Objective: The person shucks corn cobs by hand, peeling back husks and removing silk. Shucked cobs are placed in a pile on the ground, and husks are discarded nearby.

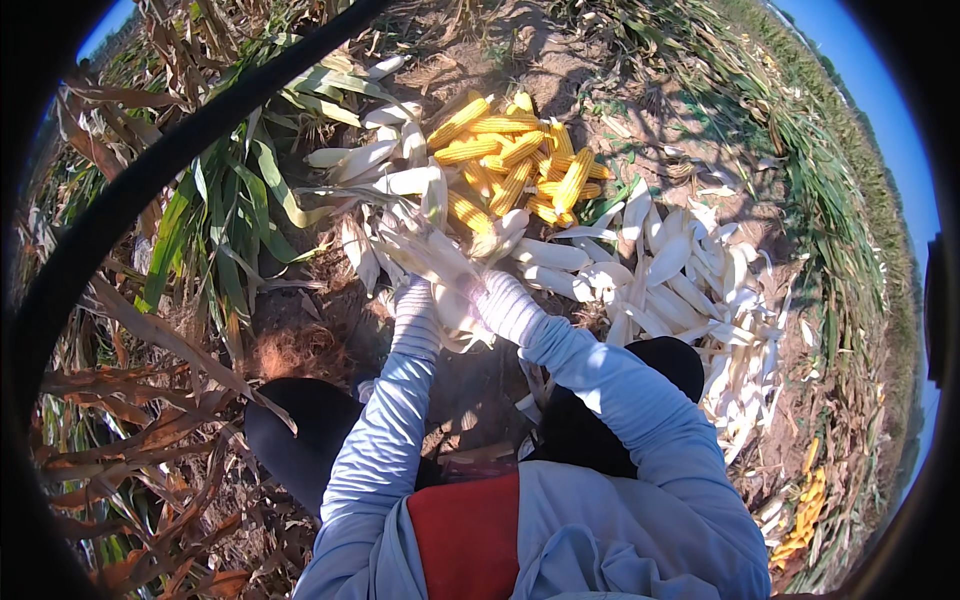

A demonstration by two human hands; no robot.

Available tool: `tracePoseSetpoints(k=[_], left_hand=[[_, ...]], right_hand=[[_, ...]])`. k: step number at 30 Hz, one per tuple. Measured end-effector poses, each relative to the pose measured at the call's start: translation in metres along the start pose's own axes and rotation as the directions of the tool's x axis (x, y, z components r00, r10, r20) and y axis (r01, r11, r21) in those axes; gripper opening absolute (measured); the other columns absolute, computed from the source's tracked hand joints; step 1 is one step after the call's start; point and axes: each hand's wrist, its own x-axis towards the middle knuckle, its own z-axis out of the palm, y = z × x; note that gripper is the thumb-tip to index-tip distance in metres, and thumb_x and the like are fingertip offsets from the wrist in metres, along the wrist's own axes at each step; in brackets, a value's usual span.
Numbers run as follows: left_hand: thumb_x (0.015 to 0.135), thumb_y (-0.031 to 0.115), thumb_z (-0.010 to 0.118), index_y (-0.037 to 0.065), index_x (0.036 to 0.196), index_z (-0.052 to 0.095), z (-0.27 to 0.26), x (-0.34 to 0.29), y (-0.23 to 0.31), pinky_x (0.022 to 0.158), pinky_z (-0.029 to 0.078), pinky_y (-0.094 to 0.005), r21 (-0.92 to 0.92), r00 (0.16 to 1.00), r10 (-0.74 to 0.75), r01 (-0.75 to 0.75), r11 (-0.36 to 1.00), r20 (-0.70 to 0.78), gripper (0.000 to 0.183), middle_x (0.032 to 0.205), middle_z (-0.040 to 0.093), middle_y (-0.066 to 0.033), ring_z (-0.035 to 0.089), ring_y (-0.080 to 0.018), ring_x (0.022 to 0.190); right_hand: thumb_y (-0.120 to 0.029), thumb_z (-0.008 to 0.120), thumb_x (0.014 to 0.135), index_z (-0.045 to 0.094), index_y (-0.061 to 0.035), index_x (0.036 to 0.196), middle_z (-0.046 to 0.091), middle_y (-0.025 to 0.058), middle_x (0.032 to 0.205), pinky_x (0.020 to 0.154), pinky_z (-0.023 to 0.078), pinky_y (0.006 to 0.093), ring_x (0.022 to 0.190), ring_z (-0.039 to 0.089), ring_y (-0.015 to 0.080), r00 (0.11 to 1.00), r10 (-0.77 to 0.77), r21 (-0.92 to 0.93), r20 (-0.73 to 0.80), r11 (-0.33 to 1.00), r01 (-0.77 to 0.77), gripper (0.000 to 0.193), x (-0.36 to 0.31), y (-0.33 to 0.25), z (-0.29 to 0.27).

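Observation:
Both my hands wear white knit gloves and meet over one corn ear (440, 262) still wrapped in pale husk. My left hand (415, 305) grips its lower part. My right hand (505, 305) holds the husk on its right side, close against the left hand. Loose husk leaves fan out above my fingers. Just beyond lies a heap of peeled yellow corn cobs (510, 165) on the bare soil. My light blue sleeves come up from the bottom of the view.
A spread of white unhusked ears and husks (680, 280) lies to the right. Green and dry corn stalks (230, 220) crowd the left. A small yellow cob pile (805, 510) sits at the lower right. My dark knees (300, 440) rest on the soil.

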Motion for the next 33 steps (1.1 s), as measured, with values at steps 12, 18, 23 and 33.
tracePoseSetpoints(k=[12, 18, 23, 33], left_hand=[[0.072, 0.043, 0.069, -0.003, 0.101, 0.053, -0.002, -0.036, 0.021, 0.058, 0.043, -0.0292, 0.187, 0.992, 0.065, -0.084, 0.979, 0.106, 0.056, 0.079, 0.058, -0.0071, 0.052, -0.0141, 0.066], [0.080, 0.045, 0.060, 0.004, 0.108, 0.053, 0.017, -0.047, 0.016, 0.069, 0.046, -0.0305, -0.118, 0.944, 0.011, 0.030, 0.993, 0.330, 0.050, 0.091, 0.058, -0.0069, 0.055, -0.0161, 0.077], [0.085, 0.041, 0.055, 0.004, 0.115, 0.049, 0.031, -0.059, 0.008, 0.075, 0.045, -0.0293, -0.044, 0.892, 0.046, -0.030, 0.999, 0.450, 0.048, 0.100, 0.056, -0.0069, 0.054, -0.0157, 0.086], [0.082, 0.015, 0.061, 0.002, 0.131, 0.027, 0.040, -0.065, -0.001, 0.089, 0.039, -0.0244, 0.045, 0.719, 0.163, -0.261, 0.964, 0.675, 0.062, 0.115, 0.050, -0.0076, 0.048, -0.0150, 0.104]], right_hand=[[-0.027, 0.046, 0.091, 0.053, -0.0016, 0.099, 0.060, 0.0115, 0.087, 0.064, 0.046, 0.0316, 0.076, 0.056, 0.0182, 0.991, -0.129, 0.558, 0.019, 0.824, 0.097, 0.028, 0.002, -0.013, -0.118], [-0.033, 0.042, 0.092, 0.047, -0.0042, 0.116, 0.059, 0.0150, 0.103, 0.082, 0.046, 0.0443, 0.099, 0.055, 0.0268, 0.903, -0.147, 0.836, -0.405, 0.340, 0.430, 0.038, 0.020, 0.005, -0.188], [-0.017, 0.052, 0.087, 0.052, -0.0036, 0.113, 0.059, 0.0122, 0.102, 0.081, 0.048, 0.0364, 0.091, 0.058, 0.0239, 0.966, -0.176, 0.641, 0.190, 0.768, 0.014, 0.029, 0.036, 0.046, -0.092], [-0.014, 0.059, 0.083, 0.054, 0.0004, 0.103, 0.059, 0.0093, 0.092, 0.075, 0.044, 0.0282, 0.081, 0.053, 0.0169, 0.978, -0.151, 0.022, -0.147, 0.987, 0.156, 0.026, 0.042, 0.032, -0.057]])
